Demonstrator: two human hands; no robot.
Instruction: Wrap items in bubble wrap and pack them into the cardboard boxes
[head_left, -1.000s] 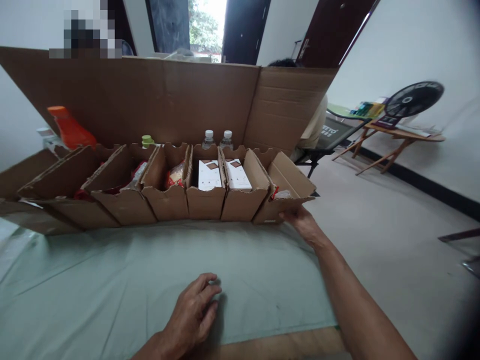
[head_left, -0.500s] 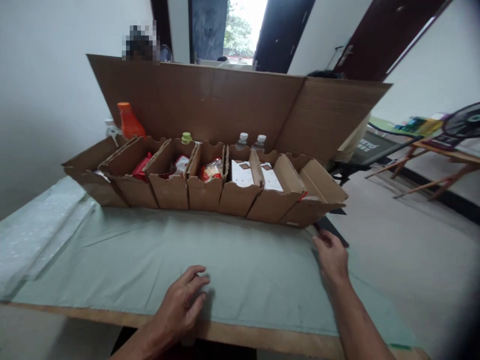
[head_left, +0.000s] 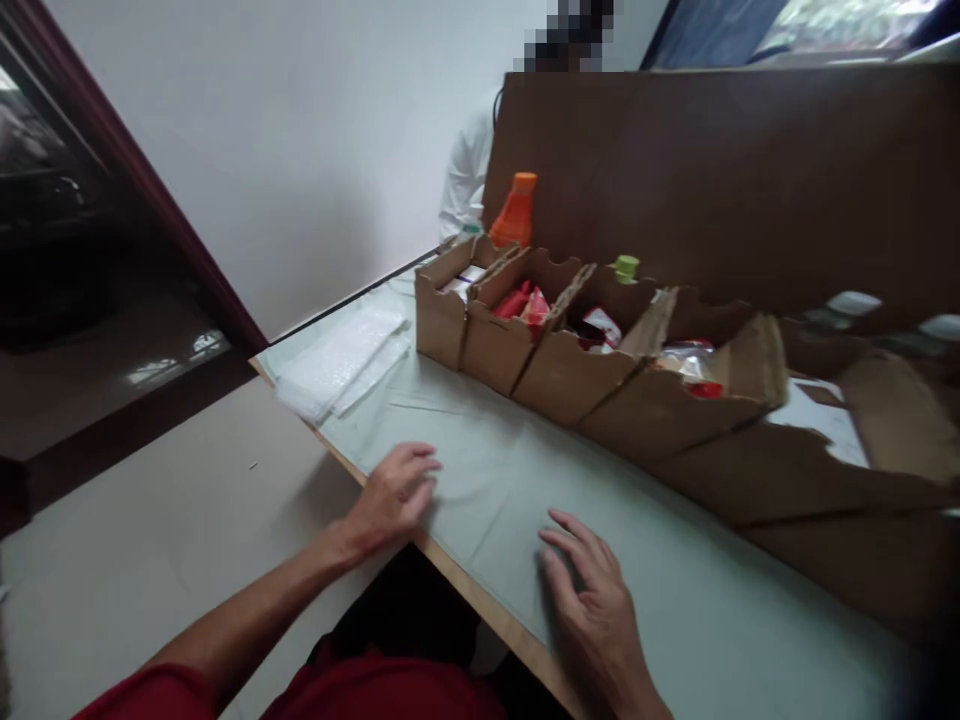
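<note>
My left hand [head_left: 397, 492] hovers at the front edge of the table, fingers apart, with nothing in it. To the right, my right hand [head_left: 589, 580] is over the pale green tablecloth [head_left: 480, 450], its fingers loosely curved and holding nothing. Bubble-wrap sheets [head_left: 341, 362] lie flat beyond my left hand. Past both hands runs a row of cardboard bins [head_left: 577, 385]. Inside them I see red packets [head_left: 517, 302], a red-and-white packet [head_left: 600, 328], a clear-wrapped packet [head_left: 688, 355] and a white box [head_left: 817, 415].
An orange bottle [head_left: 515, 212], a green-capped bottle [head_left: 625, 268] and clear bottles with white caps [head_left: 855, 303] stand behind the bins. A tall cardboard panel [head_left: 720, 170] rises at the back. A person's white sleeve [head_left: 463, 170] shows behind its left end.
The view has swung left, bringing the bubble wrap and doorway further in. My right hand has left the bins' right end and come nearer my left hand.
</note>
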